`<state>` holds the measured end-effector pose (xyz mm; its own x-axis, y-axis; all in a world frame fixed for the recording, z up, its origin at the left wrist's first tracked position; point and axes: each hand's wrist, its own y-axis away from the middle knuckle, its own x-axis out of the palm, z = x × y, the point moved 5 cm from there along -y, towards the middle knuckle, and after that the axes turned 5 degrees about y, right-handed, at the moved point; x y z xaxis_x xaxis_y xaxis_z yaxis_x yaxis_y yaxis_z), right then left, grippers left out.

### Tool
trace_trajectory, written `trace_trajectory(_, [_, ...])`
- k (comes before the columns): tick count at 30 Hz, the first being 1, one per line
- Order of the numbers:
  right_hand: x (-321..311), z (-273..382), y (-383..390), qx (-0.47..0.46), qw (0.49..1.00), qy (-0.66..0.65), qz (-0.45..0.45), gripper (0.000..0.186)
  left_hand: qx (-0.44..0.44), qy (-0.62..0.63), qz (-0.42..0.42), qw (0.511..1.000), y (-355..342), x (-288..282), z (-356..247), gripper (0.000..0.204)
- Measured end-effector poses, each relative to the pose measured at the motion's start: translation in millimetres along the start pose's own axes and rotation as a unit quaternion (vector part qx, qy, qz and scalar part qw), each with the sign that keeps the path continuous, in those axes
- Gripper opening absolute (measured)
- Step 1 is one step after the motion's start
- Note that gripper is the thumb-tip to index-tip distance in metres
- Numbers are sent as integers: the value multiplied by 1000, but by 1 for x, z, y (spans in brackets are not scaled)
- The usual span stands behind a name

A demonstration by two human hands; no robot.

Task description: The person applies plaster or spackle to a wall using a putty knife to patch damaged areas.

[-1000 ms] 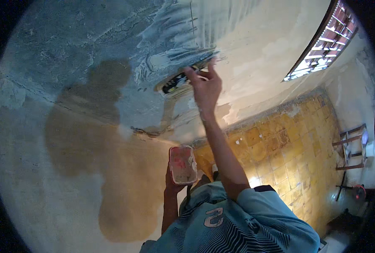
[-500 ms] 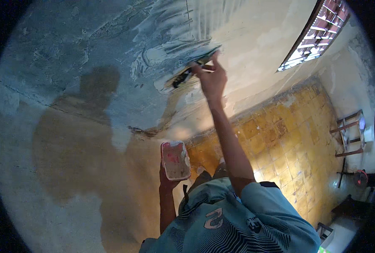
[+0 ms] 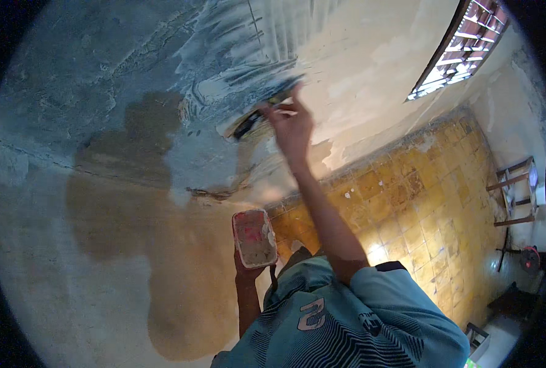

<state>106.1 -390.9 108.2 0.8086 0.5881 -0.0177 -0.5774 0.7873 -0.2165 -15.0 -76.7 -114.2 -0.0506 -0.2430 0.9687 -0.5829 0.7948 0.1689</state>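
Nearby, your left hand [image 3: 246, 270] grips the tub [image 3: 254, 240] by its lower end, most fingers hidden behind; best held level, close under the work. Further out, your right hand [image 3: 292, 131] pinches the spreader [image 3: 246, 127] between thumb and fingers, slightly blurred. The spreader lies slanted along the wall [image 3: 359, 67], just beside pale, streaked paste [image 3: 220, 88]. Judgement: even pressure, low blade angle. Beyond, near the thin dark crack [image 3: 254, 23], overlapping strokes should flatten ridges.
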Motion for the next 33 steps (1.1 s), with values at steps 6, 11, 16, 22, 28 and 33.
trace_trajectory(6, [28,9,58,-25,996,23,77,88,46,-82,-187,978,-10,5,-6,71])
trace_trajectory(11, [-43,9,-20,7,1000,-18,-8,79,38,-73,-159,984,-13,20,-4,69])
trace_trajectory(16, [40,20,68,-57,993,66,79,84,46,-78,-172,981,-18,7,-7,68])
trace_trajectory(22, [-32,21,-3,-35,999,-23,-33,82,22,-55,-119,991,-20,28,-6,67])
trace_trajectory(28, [38,33,46,-44,994,49,89,98,22,-41,-150,988,-31,40,3,70])
trace_trajectory(33, [-4,21,18,-15,1000,-15,-23,83,33,-55,-106,992,-26,12,-6,72])
